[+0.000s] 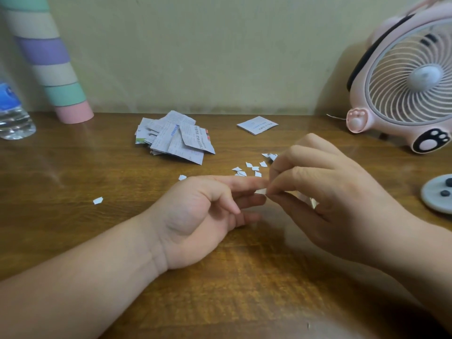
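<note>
One tiny white paper scrap (260,191), pinched just above the wooden table (97,241) between thumb and forefinger of the right hand (325,192), touched by straight fingertips of the left hand (208,211). Just beyond, scattered small paper bits (249,165); farther back, heap of printed slips (171,137); pink fan (403,81) at right.

Pink fan (413,77) far right; water bottle (12,113), striped tube (49,59) far left; grey disc (437,194) right edge.

Tiny white paper scrap (260,191), pinched by right hand (330,192), against left hand (195,216).
</note>
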A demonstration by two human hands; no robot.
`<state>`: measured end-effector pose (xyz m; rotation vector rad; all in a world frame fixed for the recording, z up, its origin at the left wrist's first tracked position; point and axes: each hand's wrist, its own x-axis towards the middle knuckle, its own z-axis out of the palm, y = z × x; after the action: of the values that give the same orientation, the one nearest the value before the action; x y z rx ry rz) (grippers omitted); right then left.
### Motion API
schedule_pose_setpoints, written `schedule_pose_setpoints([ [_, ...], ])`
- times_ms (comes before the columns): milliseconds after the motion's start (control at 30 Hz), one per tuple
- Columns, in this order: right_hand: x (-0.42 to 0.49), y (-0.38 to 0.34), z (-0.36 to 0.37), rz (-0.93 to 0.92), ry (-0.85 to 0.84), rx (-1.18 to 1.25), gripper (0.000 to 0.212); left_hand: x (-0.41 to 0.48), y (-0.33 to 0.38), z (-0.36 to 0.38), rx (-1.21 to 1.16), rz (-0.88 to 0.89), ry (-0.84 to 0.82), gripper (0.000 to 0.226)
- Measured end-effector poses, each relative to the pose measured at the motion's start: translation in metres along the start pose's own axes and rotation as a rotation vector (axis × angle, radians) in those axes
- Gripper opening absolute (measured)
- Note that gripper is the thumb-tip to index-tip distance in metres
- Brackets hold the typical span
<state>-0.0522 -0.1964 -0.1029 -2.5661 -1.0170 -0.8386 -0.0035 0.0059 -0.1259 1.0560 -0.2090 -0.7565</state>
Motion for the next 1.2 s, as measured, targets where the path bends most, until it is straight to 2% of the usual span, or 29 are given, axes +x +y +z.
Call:
schedule_pose_setpoints([
  [167, 0.002, -0.001, 0.001, -0.003, 0.043, -0.002, 0.013, -0.001, 0.0, 0.002, -0.053, 0.0, -0.006, 0.058],
  [267, 0.001, -0.004, -0.002, -0.019, 0.091, -0.018, 0.013, 0.0, 0.005, 0.0, -0.228, 0.041, 0.016, 0.064],
  [333, 0.001, -0.008, -0.001, -0.03, 0.103, -0.029, 0.013, 0.0, 0.01, -0.003, -0.278, 0.095, 0.023, 0.056],
  [433, 0.002, -0.012, 0.004, -0.041, 0.09, -0.037, 0.018, -0.002, 0.01, -0.003, -0.187, 0.1, -0.008, 0.043],
  [500, 0.003, -0.014, 0.008, -0.043, 0.081, -0.04, 0.021, -0.003, 0.006, 0.001, -0.095, 0.109, -0.002, 0.046],
  [667, 0.004, -0.017, 0.011, -0.013, -0.004, -0.044, 0.019, -0.003, -0.001, 0.008, 0.002, 0.28, 0.178, 0.061],
  [733, 0.001, -0.021, 0.007, -0.006, -0.036, 0.004, 0.012, -0.004, 0.0, 0.009, -0.005, 0.302, 0.194, 0.062],
  [833, 0.004, -0.026, -0.003, 0.015, 0.008, 0.119, 0.025, -0.003, 0.0, 0.009, -0.036, 0.291, 0.174, 0.055],
  [867, 0.008, -0.027, -0.004, 0.066, 0.043, 0.174, 0.027, -0.003, 0.0, 0.008, -0.049, 0.289, 0.166, 0.055],
  [933, 0.021, -0.026, -0.003, 0.34, 0.037, 0.361, 0.017, -0.004, 0.002, 0.005, -0.066, 0.277, 0.14, 0.059],
  [967, 0.024, -0.027, -0.001, 0.522, 0.035, 0.482, 0.017, -0.004, 0.003, 0.003, -0.067, 0.259, 0.11, 0.061],
  [1000, 0.022, -0.029, 0.003, 0.639, 0.11, 0.605, 0.027, -0.005, 0.004, 0.002, -0.067, 0.235, 0.066, 0.062],
  [1033, 0.015, -0.028, 0.006, 0.709, 0.199, 0.736, 0.04, -0.006, 0.005, 0.002, -0.064, 0.216, 0.02, 0.062],
  [1100, 0.009, -0.028, 0.004, 0.836, 0.232, 1.013, 0.051, -0.007, 0.004, 0.001, -0.042, 0.209, -0.003, 0.058],
  [1200, 0.006, -0.025, -0.001, 0.936, 0.218, 1.041, 0.041, -0.003, 0.0, -0.002, 0.165, 0.295, 0.117, 0.054],
])
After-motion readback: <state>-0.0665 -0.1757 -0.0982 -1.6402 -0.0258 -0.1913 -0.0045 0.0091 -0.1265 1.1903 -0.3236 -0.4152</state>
